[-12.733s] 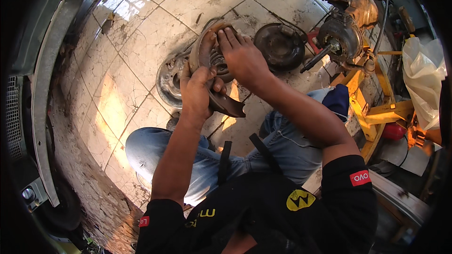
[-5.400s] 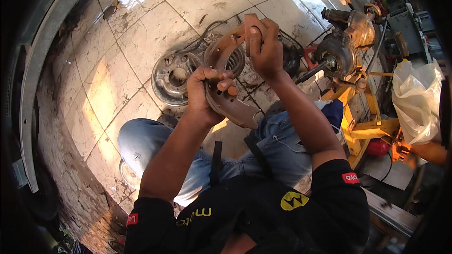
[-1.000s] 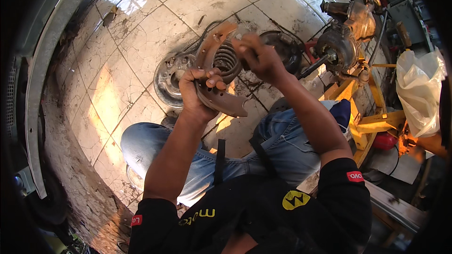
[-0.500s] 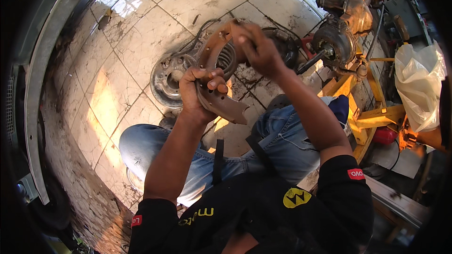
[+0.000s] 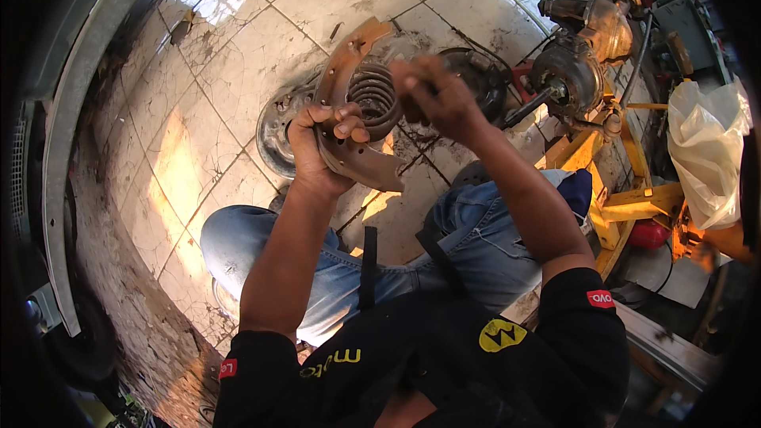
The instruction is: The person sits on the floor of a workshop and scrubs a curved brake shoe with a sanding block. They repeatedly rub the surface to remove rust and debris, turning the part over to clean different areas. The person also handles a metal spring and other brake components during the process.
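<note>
My left hand (image 5: pixel 321 143) grips a rusty curved brake shoe (image 5: pixel 342 95), held upright in front of me. A dark coil spring (image 5: pixel 374 99) sits against the shoe's inner side. My right hand (image 5: pixel 434 99) is at the spring's right end, fingers closed on it; the hand is blurred. Both hands are raised above the tiled floor, over my bent knees in blue jeans.
A round metal backing plate (image 5: pixel 273 131) lies on the cracked tile floor behind the shoe. A dark brake drum (image 5: pixel 479 83) sits to the right. A rusty axle assembly (image 5: pixel 583 47) rests on a yellow stand (image 5: pixel 614 206). A white plastic bag (image 5: pixel 709 150) hangs at far right.
The brake shoe has tilted more upright in my left hand. My right hand has shifted from the shoe's top edge down to the spring's right end.
</note>
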`<act>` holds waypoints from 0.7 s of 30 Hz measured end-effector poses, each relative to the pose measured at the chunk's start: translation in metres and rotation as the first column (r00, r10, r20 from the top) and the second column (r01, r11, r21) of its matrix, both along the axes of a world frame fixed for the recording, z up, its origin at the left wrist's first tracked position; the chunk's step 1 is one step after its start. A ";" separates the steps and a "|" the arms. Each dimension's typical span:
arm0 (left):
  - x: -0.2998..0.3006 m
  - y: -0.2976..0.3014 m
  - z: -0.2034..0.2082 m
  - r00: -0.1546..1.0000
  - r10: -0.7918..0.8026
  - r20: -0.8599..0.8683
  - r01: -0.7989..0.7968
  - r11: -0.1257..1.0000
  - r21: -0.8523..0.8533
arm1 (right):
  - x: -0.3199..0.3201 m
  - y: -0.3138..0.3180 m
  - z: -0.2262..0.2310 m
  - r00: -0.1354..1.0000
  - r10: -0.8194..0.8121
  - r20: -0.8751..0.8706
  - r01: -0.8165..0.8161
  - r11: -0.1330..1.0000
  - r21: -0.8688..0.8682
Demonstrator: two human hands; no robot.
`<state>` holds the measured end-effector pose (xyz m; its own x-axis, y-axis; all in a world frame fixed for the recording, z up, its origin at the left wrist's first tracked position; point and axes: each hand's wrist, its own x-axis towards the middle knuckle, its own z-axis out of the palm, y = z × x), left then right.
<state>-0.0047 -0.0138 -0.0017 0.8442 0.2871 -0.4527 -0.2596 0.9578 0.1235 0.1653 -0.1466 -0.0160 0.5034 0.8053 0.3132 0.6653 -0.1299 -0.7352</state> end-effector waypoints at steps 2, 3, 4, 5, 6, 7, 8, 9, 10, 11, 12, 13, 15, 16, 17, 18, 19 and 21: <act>0.000 -0.004 0.001 0.996 -0.088 0.014 0.089 0.996 -0.022 | 0.009 0.004 0.008 0.979 -0.059 -0.196 0.066 0.997 0.032; -0.001 -0.006 0.001 0.992 -0.126 0.028 0.127 0.991 -0.035 | 0.010 0.007 0.008 0.984 -0.072 -0.160 0.085 0.994 0.075; -0.001 -0.008 0.001 0.986 -0.164 0.042 0.166 0.985 -0.047 | 0.009 0.010 0.008 0.988 -0.088 -0.125 0.102 0.988 0.118; -0.002 -0.009 0.000 0.988 -0.153 0.030 0.154 0.987 -0.051 | -0.002 0.010 0.009 0.980 -0.031 -0.199 0.041 0.998 0.047; -0.002 -0.009 -0.001 0.990 -0.141 0.018 0.142 0.988 -0.054 | -0.005 0.007 0.004 0.993 0.017 -0.115 -0.013 0.999 0.033; -0.002 -0.008 -0.001 0.992 -0.130 0.006 0.130 0.990 -0.057 | -0.005 0.004 -0.005 0.997 0.067 -0.031 -0.066 0.998 0.015; -0.002 -0.007 -0.001 0.992 -0.129 0.000 0.129 0.990 -0.050 | -0.006 0.001 -0.005 0.991 0.121 0.050 -0.120 0.993 -0.014; -0.001 -0.004 -0.001 0.992 -0.128 -0.006 0.128 0.991 -0.043 | 0.000 0.002 -0.004 0.959 0.063 0.278 -0.090 0.992 0.085; -0.001 -0.002 -0.002 0.992 -0.127 -0.013 0.127 0.991 -0.036 | 0.004 0.001 0.000 0.997 0.002 0.077 -0.009 0.995 0.098; -0.003 -0.004 -0.003 0.992 -0.126 -0.005 0.125 0.991 -0.048 | 0.005 0.004 0.016 0.990 -0.055 -0.130 0.068 0.993 0.095; -0.003 -0.007 -0.004 0.991 -0.130 0.008 0.130 0.990 -0.059 | 0.006 0.006 0.031 0.938 -0.116 -0.327 0.149 0.986 0.076; -0.003 -0.011 -0.004 0.991 -0.134 0.020 0.136 0.988 -0.069 | 0.004 0.010 0.036 0.854 -0.185 -0.486 0.215 0.977 0.007; -0.001 -0.020 0.002 0.993 -0.116 -0.006 0.115 0.993 -0.016 | 0.000 0.007 0.003 0.983 -0.113 -0.141 0.132 0.982 0.133; -0.001 -0.019 0.003 0.995 -0.094 -0.021 0.094 0.995 0.014 | -0.003 0.008 -0.009 0.996 -0.073 0.042 0.064 0.981 0.184; -0.002 -0.016 0.003 0.995 -0.097 -0.029 0.098 0.995 0.006 | -0.012 -0.001 -0.005 1.000 -0.003 -0.026 0.003 1.000 -0.014; -0.003 -0.010 0.003 0.994 -0.101 -0.037 0.101 0.995 -0.004 | -0.009 -0.002 -0.002 0.997 -0.024 -0.077 0.023 1.000 -0.006; -0.004 -0.006 0.003 0.994 -0.104 -0.044 0.104 0.994 -0.013 | -0.005 -0.002 0.001 0.991 -0.044 -0.128 0.045 0.999 0.000; -0.003 -0.013 0.007 0.991 -0.111 -0.076 0.117 0.990 0.078 | 0.008 0.002 0.012 0.987 -0.095 -0.127 0.111 0.986 0.121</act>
